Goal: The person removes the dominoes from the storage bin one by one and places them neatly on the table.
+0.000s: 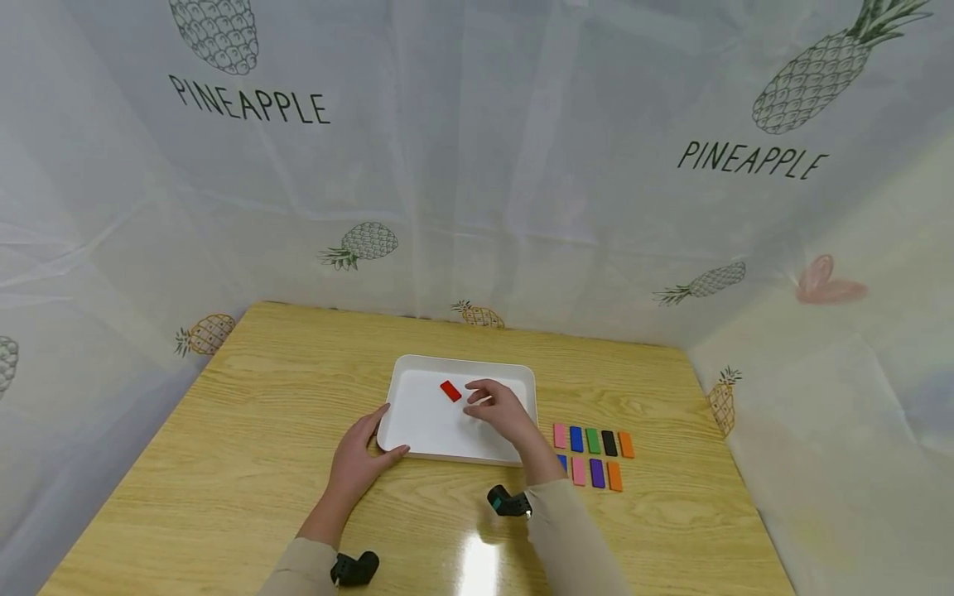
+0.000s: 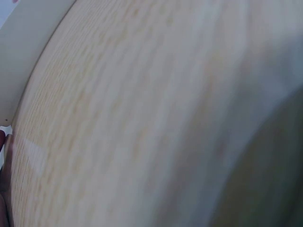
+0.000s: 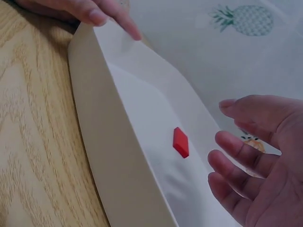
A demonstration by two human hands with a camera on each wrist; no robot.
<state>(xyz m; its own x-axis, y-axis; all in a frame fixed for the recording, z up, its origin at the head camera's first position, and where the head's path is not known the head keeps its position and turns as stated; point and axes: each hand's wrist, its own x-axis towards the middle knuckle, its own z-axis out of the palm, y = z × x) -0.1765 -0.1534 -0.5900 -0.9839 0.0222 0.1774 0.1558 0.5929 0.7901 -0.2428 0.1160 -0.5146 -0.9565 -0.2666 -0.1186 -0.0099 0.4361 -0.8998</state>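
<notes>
A red rectangular block (image 1: 450, 391) lies on the floor of a shallow white tray (image 1: 425, 422), left of the middle. My right hand (image 1: 501, 407) hovers over the tray's right half, fingers apart and loosely bent, with nothing between them. In the right wrist view, a gap shows between the red block (image 3: 181, 143) and the fingers of my right hand (image 3: 253, 161). At the tray's near-left corner my left hand (image 1: 356, 455) holds the rim, thumb along the front and fingers along the left side. Only the tray wall (image 2: 28, 47) and slivers of fingers appear in the left wrist view.
Right of the tray, two rows of coloured blocks lie flat on the wooden table (image 1: 224, 463): pink (image 1: 560, 435), green (image 1: 592, 440), black (image 1: 609, 443), purple (image 1: 597, 473), orange (image 1: 626, 444) and blue (image 1: 577, 439). A pineapple-print curtain (image 1: 477, 165) hangs behind the table.
</notes>
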